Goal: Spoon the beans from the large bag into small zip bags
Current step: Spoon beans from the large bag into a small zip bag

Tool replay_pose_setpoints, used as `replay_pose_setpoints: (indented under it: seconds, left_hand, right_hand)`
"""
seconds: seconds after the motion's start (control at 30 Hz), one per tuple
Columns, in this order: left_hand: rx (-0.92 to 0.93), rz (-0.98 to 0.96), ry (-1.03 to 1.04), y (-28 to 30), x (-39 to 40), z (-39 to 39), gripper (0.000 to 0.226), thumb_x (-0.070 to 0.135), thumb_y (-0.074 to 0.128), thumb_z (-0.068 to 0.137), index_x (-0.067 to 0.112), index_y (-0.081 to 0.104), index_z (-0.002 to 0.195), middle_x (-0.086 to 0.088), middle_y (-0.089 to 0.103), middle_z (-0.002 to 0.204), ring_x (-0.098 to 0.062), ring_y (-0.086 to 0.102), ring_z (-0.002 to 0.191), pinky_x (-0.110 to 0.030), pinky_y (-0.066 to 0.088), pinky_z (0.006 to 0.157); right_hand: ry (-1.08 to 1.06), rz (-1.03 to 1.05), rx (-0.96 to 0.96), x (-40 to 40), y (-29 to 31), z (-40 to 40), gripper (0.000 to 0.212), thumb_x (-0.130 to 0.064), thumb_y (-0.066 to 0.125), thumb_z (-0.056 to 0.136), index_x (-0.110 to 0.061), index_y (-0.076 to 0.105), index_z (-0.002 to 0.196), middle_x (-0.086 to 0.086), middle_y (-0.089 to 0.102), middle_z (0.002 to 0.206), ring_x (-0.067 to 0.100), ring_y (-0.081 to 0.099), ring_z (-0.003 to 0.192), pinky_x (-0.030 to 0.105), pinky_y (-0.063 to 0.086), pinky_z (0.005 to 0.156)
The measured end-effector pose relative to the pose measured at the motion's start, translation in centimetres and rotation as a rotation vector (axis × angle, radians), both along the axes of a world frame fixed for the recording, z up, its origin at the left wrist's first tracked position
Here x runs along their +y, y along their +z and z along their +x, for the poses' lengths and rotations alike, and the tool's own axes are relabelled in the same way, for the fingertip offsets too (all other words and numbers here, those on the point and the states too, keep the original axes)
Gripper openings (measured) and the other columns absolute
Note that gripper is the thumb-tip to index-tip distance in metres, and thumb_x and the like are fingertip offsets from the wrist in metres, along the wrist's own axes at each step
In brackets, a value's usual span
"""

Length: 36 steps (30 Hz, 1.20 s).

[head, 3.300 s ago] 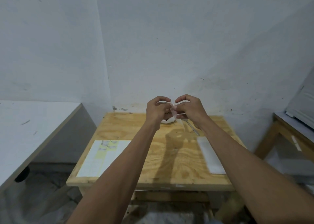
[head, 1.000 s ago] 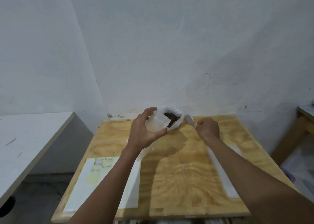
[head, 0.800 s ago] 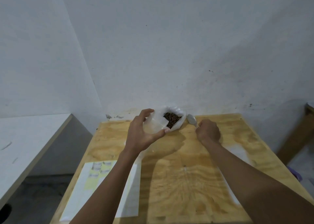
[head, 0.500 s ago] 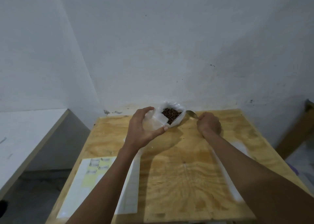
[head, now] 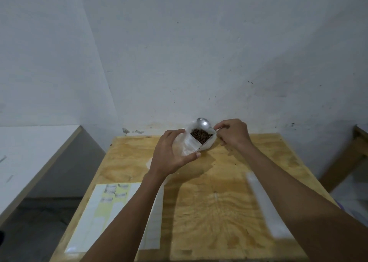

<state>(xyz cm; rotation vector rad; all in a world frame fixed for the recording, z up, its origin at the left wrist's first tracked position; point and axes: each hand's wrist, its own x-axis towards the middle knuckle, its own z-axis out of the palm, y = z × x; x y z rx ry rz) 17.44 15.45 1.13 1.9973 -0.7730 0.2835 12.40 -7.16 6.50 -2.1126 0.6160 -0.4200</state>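
Right hand (head: 232, 133) pinching spoon (head: 203, 122), now raised behind large bag (head: 201, 140), left hand (head: 171, 154) apparently still holding small bag (head: 186, 148)

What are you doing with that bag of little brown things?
A person is getting ready to scoop beans. The left hand holds a small clear zip bag up beside the large bag, which sits open at the far edge of the wooden table with dark beans showing inside. The right hand grips a metal spoon, its bowl raised just above the beans. No beans are visible in the spoon.
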Motion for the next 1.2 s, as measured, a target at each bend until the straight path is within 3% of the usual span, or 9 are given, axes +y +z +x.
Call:
replay_pose_setpoints:
  seconds: [0.1,0.23,0.5,0.83,1.03,1.2]
  left_hand:
    - [0.019,-0.007,0.007,-0.1,0.2,0.4,0.090,0.077,0.080,0.059,0.027,0.062,0.133,0.010,0.061,0.130,-0.009,0.059,0.118,-0.039,0.052,0.099]
    - [0.024,0.000,0.004,-0.5,0.2,1.0,0.092,0.078,0.079,0.059,0.026,0.062,0.134,0.011,0.061,0.131,-0.010,0.059,0.117,-0.039,0.052,0.100]
    - [0.034,0.020,-0.024,-1.0,-0.8,1.6,0.091,0.076,0.078,0.061,0.026,0.062,0.134,0.011,0.060,0.130,-0.010,0.058,0.116,-0.037,0.051,0.099]
    - [0.059,0.021,-0.066,-1.5,-1.9,2.7,0.084,0.070,0.080,0.063,0.028,0.061,0.132,0.011,0.060,0.126,-0.007,0.057,0.116,-0.033,0.050,0.099]
    - [0.055,0.032,-0.064,-1.8,-2.0,3.4,0.083,0.071,0.080,0.064,0.028,0.061,0.132,0.011,0.059,0.127,-0.010,0.057,0.116,-0.035,0.051,0.098]
    - [0.050,0.051,-0.063,-2.0,-1.8,3.5,0.083,0.071,0.078,0.064,0.028,0.060,0.133,0.011,0.059,0.128,-0.008,0.056,0.114,-0.031,0.049,0.095]
  right_hand:
    - [0.036,-0.025,0.069,-0.1,-0.5,0.2,0.027,0.002,0.069,0.081,-0.017,0.083,0.094,0.003,0.076,0.076,0.019,0.069,0.054,0.027,0.057,0.051]
    - [0.033,-0.187,0.097,-0.9,-1.2,0.1,0.020,-0.005,0.073,0.082,-0.023,0.083,0.086,-0.005,0.078,0.091,0.011,0.070,0.075,0.033,0.063,0.073]
    - [-0.013,-0.312,0.122,-0.4,-2.0,0.6,0.024,-0.012,0.067,0.082,-0.029,0.083,0.089,-0.008,0.078,0.093,0.017,0.071,0.084,0.029,0.058,0.068]
    - [-0.051,-0.290,0.138,-0.2,-2.9,1.9,0.022,-0.016,0.065,0.079,-0.030,0.082,0.080,-0.009,0.076,0.081,0.019,0.069,0.076,0.028,0.055,0.062]
    - [-0.071,-0.440,0.108,0.1,-3.3,2.1,0.018,-0.017,0.068,0.079,-0.029,0.080,0.085,-0.007,0.076,0.084,0.021,0.070,0.079,0.027,0.049,0.062]
    - [0.027,-0.512,0.141,1.4,-3.6,2.5,0.014,-0.020,0.072,0.081,-0.028,0.082,0.085,-0.005,0.076,0.079,0.019,0.069,0.072,0.027,0.054,0.059]
